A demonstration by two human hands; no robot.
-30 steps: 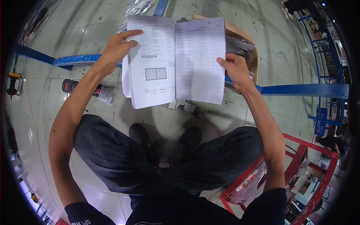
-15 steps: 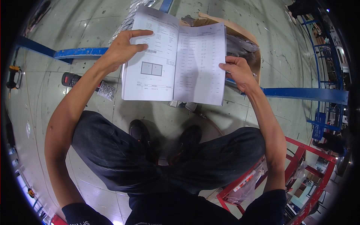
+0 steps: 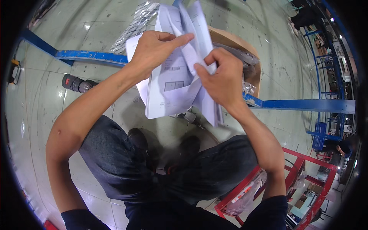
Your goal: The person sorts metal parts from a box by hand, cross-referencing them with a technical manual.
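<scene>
A thick set of white printed sheets (image 3: 158, 101) is spread between my hands above the floor. Text, a barcode and a small two-panel drawing show on the left page; the middle pages are bent and fanned upward. My left hand (image 3: 155, 51) reaches over the upper left of the sheets, its thumb and fingers closed on a lifted page. At the right side, my right hand (image 3: 226, 76) pinches the folded pages between thumb and fingers. Both forearms come in from below, with my bent knees between them.
Behind the papers stand an open cardboard box (image 3: 255, 71) with plastic-wrapped contents and a sheet of striped plastic wrap (image 3: 138, 27). Blue metal bars (image 3: 303, 105) cross the floor. A cordless drill (image 3: 76, 82) lies left, another tool (image 3: 191, 117) below the papers, a red frame (image 3: 322, 188) lower right.
The flat open pages are now lifted and folded together. My right hand has moved left and inward, and my left hand has shifted right, from pointing on the page to gripping it.
</scene>
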